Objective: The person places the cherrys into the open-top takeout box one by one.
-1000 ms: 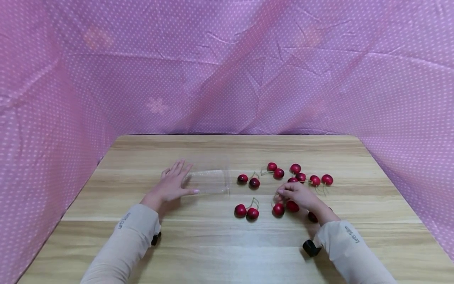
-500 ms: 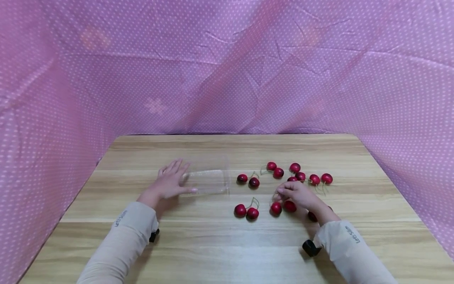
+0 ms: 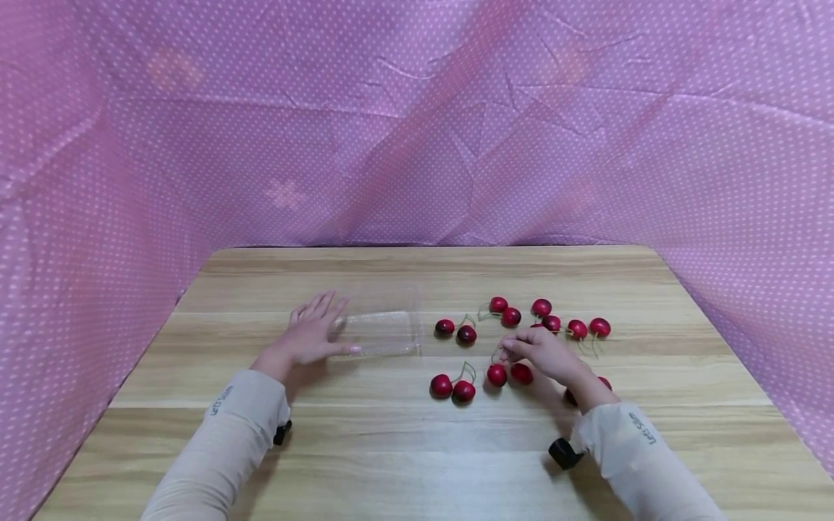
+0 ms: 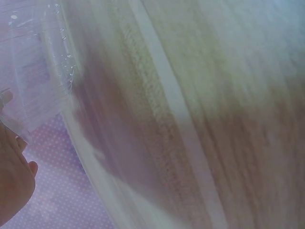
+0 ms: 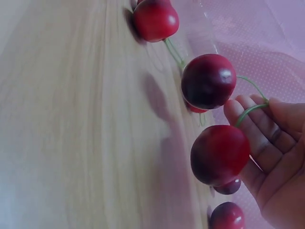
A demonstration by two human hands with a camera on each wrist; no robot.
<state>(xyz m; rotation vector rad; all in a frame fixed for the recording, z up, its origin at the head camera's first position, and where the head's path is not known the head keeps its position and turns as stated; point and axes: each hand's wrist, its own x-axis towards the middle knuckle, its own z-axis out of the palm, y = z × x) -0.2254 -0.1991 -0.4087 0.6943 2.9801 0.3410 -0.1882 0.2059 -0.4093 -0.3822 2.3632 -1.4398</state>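
My right hand pinches the joined green stems of a pair of red cherries between thumb and fingertips. In the right wrist view both fruits hang from the stems, with their shadow on the wood beside them. On the left, my left hand spreads its fingers at the near left side of a clear plastic box. Its thumb lies along the box's front edge. In the left wrist view part of that hand shows right beside the transparent wall.
A cherry pair lies in front of the box's right side, and another pair just right of it. Several more cherries lie behind and right of my right hand. Pink dotted cloth hangs behind the wooden table.
My right hand has moved slightly left, carrying the cherry pair left and a little upward in the head view. The left hand shifted slightly left early on and stays by the box.
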